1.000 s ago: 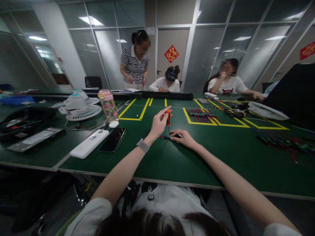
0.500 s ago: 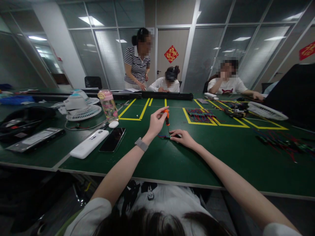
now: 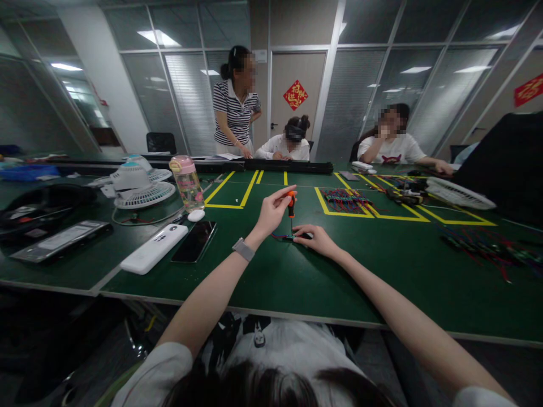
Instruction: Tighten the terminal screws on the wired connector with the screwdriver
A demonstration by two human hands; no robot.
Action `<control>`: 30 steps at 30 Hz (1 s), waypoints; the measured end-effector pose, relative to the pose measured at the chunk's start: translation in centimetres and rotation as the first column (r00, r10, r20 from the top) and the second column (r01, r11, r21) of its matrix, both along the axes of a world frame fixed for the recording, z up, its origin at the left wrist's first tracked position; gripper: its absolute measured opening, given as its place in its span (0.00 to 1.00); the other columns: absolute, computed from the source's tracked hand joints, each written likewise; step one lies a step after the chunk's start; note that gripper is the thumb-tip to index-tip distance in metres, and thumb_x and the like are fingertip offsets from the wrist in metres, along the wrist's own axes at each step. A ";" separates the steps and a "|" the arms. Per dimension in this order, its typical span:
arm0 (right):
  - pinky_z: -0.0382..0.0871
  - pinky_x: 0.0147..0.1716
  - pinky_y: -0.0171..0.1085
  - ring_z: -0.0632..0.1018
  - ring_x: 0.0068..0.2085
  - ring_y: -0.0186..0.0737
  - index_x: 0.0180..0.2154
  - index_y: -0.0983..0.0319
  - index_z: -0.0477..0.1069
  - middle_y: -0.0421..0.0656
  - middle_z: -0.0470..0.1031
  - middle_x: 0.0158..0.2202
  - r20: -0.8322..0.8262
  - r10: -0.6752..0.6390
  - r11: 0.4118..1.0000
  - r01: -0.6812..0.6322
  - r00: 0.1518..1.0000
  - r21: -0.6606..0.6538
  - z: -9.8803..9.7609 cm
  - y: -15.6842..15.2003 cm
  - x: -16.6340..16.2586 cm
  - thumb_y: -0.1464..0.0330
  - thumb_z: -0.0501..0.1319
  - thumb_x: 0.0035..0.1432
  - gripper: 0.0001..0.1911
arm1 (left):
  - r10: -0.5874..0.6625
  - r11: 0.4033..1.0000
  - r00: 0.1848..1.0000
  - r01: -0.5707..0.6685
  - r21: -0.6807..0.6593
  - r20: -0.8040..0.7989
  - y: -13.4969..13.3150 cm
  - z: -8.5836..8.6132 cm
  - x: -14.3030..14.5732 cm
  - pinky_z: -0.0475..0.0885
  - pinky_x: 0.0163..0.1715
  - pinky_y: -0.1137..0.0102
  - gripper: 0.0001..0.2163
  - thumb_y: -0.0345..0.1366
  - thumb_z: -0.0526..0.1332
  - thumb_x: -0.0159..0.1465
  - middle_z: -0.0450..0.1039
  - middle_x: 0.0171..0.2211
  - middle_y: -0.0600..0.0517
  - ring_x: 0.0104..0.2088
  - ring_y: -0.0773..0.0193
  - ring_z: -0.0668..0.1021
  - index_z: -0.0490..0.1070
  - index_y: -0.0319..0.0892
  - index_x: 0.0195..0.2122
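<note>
As your left grip (image 3: 272, 211) holds the screwdriver (image 3: 291, 210) upright, the board (image 3: 289, 238) lies below — nearer your right grip (image 3: 318, 239), holding it

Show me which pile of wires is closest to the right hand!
The left pile, lying across yellow tape, is nearest the right hand; the other pile lies farther right.

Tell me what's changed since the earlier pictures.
Since half a second ago, the left hand moved slightly right and the orange screwdriver swung from leaning left to nearly upright. The standing person has lowered a hand since the first picture. The right hand stayed at the small board.
</note>
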State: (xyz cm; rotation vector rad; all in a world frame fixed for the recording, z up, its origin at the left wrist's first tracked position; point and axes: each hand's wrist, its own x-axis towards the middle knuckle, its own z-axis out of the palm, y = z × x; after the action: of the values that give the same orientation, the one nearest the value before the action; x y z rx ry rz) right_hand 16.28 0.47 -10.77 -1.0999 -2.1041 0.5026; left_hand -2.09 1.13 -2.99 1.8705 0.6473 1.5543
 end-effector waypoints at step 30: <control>0.68 0.49 0.44 0.77 0.47 0.45 0.33 0.59 0.78 0.46 0.78 0.46 0.008 0.002 1.000 -0.002 1.000 -0.014 0.1 0.0 0.0 0.64 0.64 0.52 0.07 | -0.010 0.997 0.999 0.014 -0.077 0.040 0.4 0.1 -0.2 0.72 0.43 0.68 0.16 0.31 0.54 0.64 0.74 0.43 0.48 0.39 0.65 0.77 0.69 0.41 0.53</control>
State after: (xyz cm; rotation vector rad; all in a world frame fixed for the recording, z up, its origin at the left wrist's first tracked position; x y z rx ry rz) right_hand 16.27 0.48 -10.71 -1.1094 -2.1117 0.5162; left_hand -2.28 1.48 -2.92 1.7793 0.6673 1.5337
